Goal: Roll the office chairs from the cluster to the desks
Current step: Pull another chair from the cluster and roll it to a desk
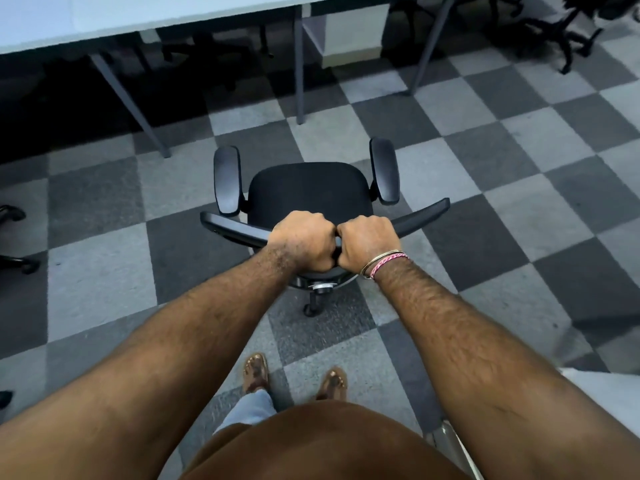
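Both hands — left (302,240), right (366,241) — curl tight, side by side, round the chair's (308,194) backrest top, facing the desk (104,19).

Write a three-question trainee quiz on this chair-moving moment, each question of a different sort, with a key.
1. True or false: both hands grip the top edge of the chair's backrest.
2. Multiple choice: the chair stands (A) tucked under the desk, (B) on the checkered carpet short of the desk, (C) tipped on its side.
3. Short answer: which wrist wears bracelets?

Key
1. True: the left hand and the right hand curl over the backrest side by side, knuckles almost touching.
2. B: bare carpet shows between the seat and the desk.
3. The right wrist, with the bracelets.
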Tool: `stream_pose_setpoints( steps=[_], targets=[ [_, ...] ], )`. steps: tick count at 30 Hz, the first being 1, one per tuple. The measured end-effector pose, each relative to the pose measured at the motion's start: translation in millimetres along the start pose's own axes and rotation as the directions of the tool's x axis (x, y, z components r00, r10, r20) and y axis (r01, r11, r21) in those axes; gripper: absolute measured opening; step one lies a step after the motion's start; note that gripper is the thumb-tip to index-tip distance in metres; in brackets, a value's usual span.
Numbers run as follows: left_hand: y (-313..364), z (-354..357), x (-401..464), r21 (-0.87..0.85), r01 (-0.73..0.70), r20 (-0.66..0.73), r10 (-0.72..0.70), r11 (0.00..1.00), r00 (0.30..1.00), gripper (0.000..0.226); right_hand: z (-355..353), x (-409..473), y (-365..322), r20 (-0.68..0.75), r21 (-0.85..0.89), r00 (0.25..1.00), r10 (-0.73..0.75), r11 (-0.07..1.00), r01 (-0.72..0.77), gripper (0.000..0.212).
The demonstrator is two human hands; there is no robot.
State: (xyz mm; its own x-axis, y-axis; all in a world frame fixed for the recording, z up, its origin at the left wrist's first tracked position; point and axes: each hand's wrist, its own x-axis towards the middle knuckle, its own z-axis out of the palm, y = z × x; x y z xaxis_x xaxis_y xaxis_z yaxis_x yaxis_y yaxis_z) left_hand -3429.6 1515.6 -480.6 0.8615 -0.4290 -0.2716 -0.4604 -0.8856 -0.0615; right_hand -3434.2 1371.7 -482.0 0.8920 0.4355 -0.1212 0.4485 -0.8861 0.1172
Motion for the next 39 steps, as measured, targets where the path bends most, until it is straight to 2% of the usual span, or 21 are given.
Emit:
stream_pose_setpoints(
  steps=[10,17,28,36,39],
  targets=[
    [41,-7,12,-0.008,-0.233,-0.053,0.232,0.973,0.971,0.029,10,-53,17,0.010,0.002,0.960,0.279,0.960,-0.279,0.012],
    [26,-10,15,0.036,-0.413,-0.042,0.414,0.910,0.909,0.025,10,-69,11,0.058,0.022,0.890,0.452,0.891,-0.453,0.021],
    [19,-15,56,0.207,-0.552,-0.095,0.578,0.808,0.811,0.034,12,-61,22,0.054,-0.040,0.843,0.535,0.845,-0.534,0.037],
    [16,-38,118,0.319,-0.594,-0.055,0.640,0.739,0.767,0.042,8,-28,61,0.064,-0.012,0.809,0.584,0.812,-0.584,0.037],
    [24,-45,142,0.344,-0.585,-0.047,0.636,0.735,0.770,0.043,13,-18,80,0.056,0.003,0.794,0.606,0.795,-0.607,0.036]
  ],
)
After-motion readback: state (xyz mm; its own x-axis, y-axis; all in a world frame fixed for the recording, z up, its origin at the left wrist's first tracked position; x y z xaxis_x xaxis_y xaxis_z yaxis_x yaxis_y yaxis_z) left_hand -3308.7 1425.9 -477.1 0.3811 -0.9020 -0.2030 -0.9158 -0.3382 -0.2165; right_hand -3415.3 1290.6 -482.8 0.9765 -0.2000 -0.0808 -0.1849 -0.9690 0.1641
